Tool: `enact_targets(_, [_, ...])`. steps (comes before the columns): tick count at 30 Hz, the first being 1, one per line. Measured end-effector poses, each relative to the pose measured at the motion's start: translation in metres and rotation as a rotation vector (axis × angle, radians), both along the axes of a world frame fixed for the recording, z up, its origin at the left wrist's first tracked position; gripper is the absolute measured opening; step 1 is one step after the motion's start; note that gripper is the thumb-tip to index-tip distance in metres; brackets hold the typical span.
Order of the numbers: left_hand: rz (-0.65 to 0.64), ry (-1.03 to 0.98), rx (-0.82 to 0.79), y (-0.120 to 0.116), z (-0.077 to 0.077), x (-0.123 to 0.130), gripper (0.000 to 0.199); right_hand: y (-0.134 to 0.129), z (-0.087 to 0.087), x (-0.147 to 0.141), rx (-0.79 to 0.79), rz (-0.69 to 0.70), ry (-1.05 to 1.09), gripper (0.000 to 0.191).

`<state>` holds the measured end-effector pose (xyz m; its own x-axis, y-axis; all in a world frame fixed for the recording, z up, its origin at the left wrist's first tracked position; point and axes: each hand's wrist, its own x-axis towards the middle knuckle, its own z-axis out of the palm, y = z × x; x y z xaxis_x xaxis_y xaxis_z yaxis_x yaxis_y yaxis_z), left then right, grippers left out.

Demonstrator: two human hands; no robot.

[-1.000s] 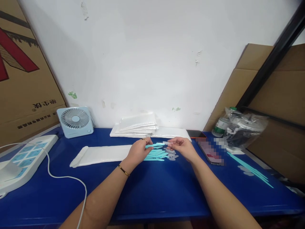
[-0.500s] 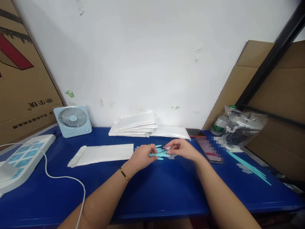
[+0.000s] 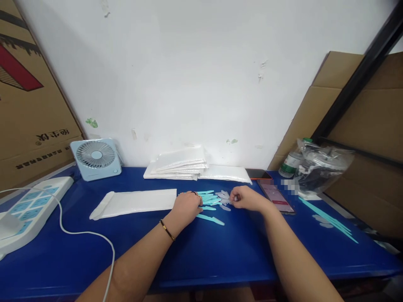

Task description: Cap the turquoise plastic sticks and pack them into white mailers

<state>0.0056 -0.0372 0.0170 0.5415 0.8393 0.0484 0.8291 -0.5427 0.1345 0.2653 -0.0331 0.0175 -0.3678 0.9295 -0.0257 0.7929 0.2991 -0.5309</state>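
Several thin turquoise sticks [image 3: 208, 197] lie in a loose pile at the middle of the blue table. My left hand [image 3: 188, 204] rests over their left ends, its fingers bent and closed; what they hold, if anything, is hidden. One turquoise stick [image 3: 214, 219] lies apart, nearer the front, just below the pile. Small translucent pieces [image 3: 224, 200] are spread at the pile's right end. Beside them my right hand [image 3: 241, 198] has its fingers pinched together, and whatever is between the fingertips is too small to name.
A white padded envelope [image 3: 141, 202] lies left, more envelopes [image 3: 178, 163] are stacked by the wall. A fan [image 3: 97, 158], power strip [image 3: 34, 205] and cable stand left. Right are a phone [image 3: 277, 197], bottle [image 3: 290, 165], bagged item [image 3: 321, 167] and more turquoise sticks [image 3: 330, 220].
The turquoise stick that my left hand held now lies on the table in front of the pile. My left hand has moved left, and my right hand slightly right, uncovering the translucent pieces.
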Motion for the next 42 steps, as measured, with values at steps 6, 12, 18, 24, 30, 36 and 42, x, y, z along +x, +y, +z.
enact_targets(6, [0.012,-0.101,-0.038,0.001,0.000,-0.002,0.007,-0.008,0.007,-0.012,-0.181,0.096,0.268,0.018])
enact_targets(12, [0.022,-0.182,-0.057,-0.002,0.008,-0.001,0.009,-0.008,0.002,-0.021,-0.164,0.116,0.299,0.022])
enact_targets(18, [0.015,-0.189,-0.069,-0.002,0.009,-0.002,0.010,-0.008,0.004,-0.021,-0.171,0.132,0.312,0.025])
enact_targets(24, [0.017,-0.203,-0.073,-0.001,0.010,-0.003,0.010,-0.008,0.003,-0.022,-0.159,0.125,0.344,0.026])
enact_targets(30, [-0.061,-0.297,-0.115,-0.005,0.003,0.001,0.010,-0.014,0.005,-0.036,-0.182,0.175,0.318,0.024])
enact_targets(36, [-0.103,-0.306,-0.215,-0.004,0.001,0.002,0.012,-0.017,0.011,-0.030,-0.297,0.195,0.252,0.024])
enact_targets(42, [0.021,-0.222,0.034,0.014,-0.005,-0.010,0.020,-0.006,0.001,-0.017,-0.026,0.028,0.006,0.012])
